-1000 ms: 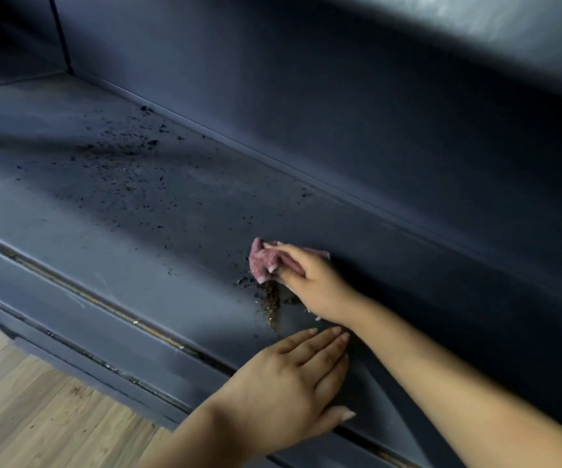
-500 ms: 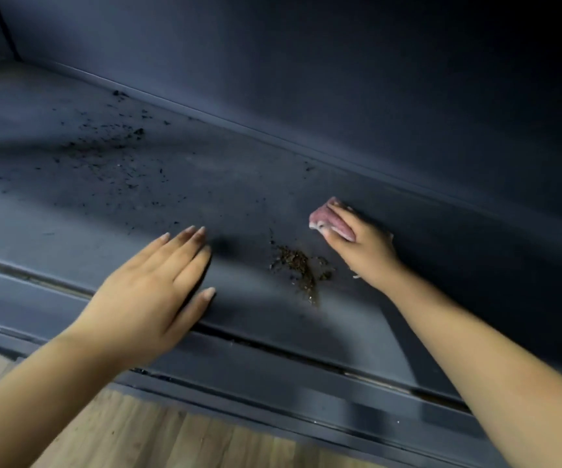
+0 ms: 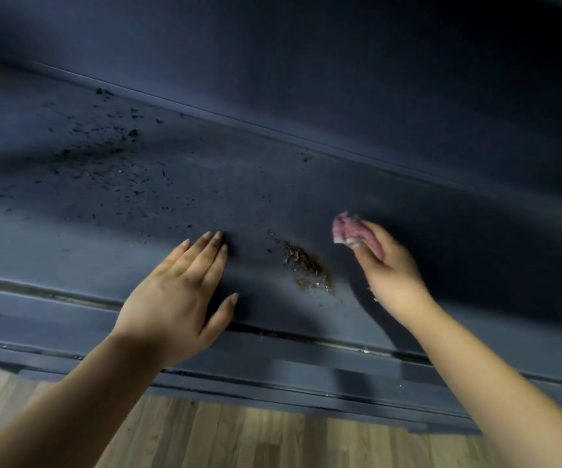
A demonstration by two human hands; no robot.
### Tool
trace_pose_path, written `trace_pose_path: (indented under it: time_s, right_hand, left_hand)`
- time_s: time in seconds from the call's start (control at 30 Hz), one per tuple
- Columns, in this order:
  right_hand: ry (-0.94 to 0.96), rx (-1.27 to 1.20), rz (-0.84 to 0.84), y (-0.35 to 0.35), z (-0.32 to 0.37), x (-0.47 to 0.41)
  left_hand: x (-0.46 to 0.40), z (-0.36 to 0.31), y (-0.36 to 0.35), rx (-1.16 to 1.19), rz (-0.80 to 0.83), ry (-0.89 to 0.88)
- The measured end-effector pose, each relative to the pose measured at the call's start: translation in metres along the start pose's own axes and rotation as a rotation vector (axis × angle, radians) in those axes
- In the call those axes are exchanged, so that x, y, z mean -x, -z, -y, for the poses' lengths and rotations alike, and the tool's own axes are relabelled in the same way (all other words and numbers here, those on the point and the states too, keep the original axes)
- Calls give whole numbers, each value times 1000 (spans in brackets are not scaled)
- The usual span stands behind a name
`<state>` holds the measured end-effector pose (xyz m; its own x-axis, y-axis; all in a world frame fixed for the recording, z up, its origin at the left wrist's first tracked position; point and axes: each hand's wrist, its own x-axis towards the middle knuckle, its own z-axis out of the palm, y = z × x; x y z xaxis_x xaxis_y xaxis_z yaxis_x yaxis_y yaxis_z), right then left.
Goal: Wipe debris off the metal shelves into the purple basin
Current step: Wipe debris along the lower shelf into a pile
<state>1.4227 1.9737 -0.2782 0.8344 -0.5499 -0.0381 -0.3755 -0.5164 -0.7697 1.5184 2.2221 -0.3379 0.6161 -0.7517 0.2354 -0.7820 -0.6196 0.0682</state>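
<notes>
The left hand lay flat near the front edge of the dark metal shelf, its fingers straight and close together, holding nothing. The right hand held a pink cloth in its curled fingers, right of the middle. A small brown pile of crumbs sat between the hands, with black specks in the upper left.
</notes>
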Motion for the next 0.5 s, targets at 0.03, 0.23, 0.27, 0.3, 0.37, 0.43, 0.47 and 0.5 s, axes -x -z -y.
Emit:
trace_pose_path:
  time_s: [0.03,0.23,0.27,0.3,0.37,0.43,0.47,0.5]
  right_hand:
    - [-59,52,-66,3,-9,0]
    - [97,256,-193,-51,10,9]
    - [150,251,-182,-64,21,12]
    - [183,234,-159,-75,29,15]
    - [151,101,-76,-86,41,16]
    - [76,-72,9,-81,41,17]
    - [79,-132,0,-75,37,20]
    - [89,-169,-43,-65,30,23]
  left_hand:
    - [0,0,0,3,3,0]
    - [0,0,-2,11,2,-2]
    - [0,0,-2,16,0,-4]
    - [0,0,-1,18,-1,-7]
    - [0,0,1,12,3,-13]
    - [0,0,2,14,9,-14]
    - [0,0,3,15,9,-12]
    - [0,0,3,12,3,-12]
